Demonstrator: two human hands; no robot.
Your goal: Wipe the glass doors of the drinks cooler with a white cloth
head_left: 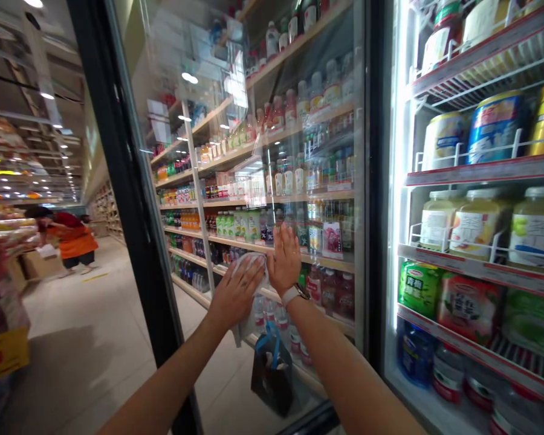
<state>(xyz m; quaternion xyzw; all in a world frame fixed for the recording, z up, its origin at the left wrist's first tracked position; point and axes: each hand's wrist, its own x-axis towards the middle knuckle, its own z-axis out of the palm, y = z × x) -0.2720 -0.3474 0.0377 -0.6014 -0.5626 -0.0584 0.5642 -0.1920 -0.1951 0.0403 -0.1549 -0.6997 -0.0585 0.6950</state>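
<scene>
Left hand (236, 293) open, palm pressing one crumpled white cloth (252, 272) flat on the clear glass fridge door (236, 181), even contact; right hand (284, 260) open, bare palm flat on same glass, fingers spread. Below hands: one black bag with blue handles (272, 380). Right of hands, farther: lit fridge shelves (480, 169) of jars and cans.

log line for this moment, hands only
left hand: crumpled white cloth on glass cooler door | right hand: flat on same glass

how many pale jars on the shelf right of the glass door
3: the left jar, the middle jar and the right jar, which runs to the picture's edge. More may be hidden behind them.
</scene>
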